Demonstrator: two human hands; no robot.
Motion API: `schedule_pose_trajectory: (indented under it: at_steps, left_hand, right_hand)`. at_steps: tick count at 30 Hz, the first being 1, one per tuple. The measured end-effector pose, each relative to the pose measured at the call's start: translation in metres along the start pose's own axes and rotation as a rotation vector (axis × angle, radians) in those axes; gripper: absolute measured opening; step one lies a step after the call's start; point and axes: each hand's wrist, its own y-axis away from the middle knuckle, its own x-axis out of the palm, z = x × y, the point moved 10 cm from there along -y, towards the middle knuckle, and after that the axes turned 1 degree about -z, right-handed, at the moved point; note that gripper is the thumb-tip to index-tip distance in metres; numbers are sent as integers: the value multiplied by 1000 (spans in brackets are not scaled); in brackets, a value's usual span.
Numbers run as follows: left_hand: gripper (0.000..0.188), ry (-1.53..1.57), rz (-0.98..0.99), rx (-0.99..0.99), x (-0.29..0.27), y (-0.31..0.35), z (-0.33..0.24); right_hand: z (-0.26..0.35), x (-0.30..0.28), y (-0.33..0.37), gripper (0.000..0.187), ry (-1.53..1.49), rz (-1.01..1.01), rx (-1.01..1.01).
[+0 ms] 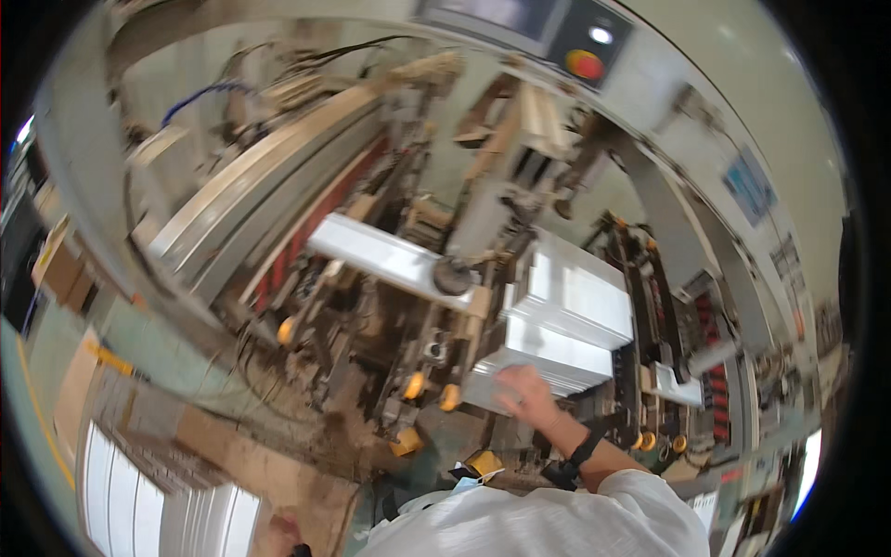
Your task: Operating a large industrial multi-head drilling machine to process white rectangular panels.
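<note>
1. Danger at five o'clock! The right-hand grip (525,395) was right at the near left end of the stack of white panels (580,295), and a hasty pull there, I judged, could have dragged several panels at once, since they lay so close together.

2. Another worry, from three to four o'clock: the stack's ends stood out of line, in steps, so a knock from the wrist could have sent upper layers sliding toward the dark rail (640,316) beside it.

3. Trouble at the centre, too! A long white panel (376,249) reached in from ten o'clock to beneath a round dark pad (452,277); fingers straying under that pad could have been pinched, had it come down.

4. The right-hand grip showed loosely bent fingers (all a bit blurred), and whether it had hold of a panel I could not tell. At seven o'clock the left-hand grip (282,533) sat near the lower edge, beside a second batch of panels (121,492); its opening and contents I could not tell either.

5. And the look of that stack: bright white, flat-topped, shiny, its sides a greyish run of thin layered edges.
</note>
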Motion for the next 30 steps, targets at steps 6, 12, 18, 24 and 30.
schedule_pose_trajectory:
  at_steps: [6, 12, 18, 24, 30]
  left_hand:
    - [17, -295, 158, -358, 224, 29, 117]
    - [30, -868, 590, -491, 396, 150, 246]
    - [45, -1916, 1348, 32, 513, 293, 393]
    - [74, -1858, 2310, 1726, 546, 467, 485]
    - [78, -1358, 2576, 1578, 536, 544, 600]
  right_hand:
    - [-233, -86, 165, 71, 614, -22, 960]
    - [-262, -74, 231, 41, 849, -89, 690]
    - [-183, -126, 238, 21, 57, -335, 569]
    - [-163, -203, 363, 21, -638, -477, 1036]
    - [-204, -261, 530, 51, -1089, -1172, 1273]
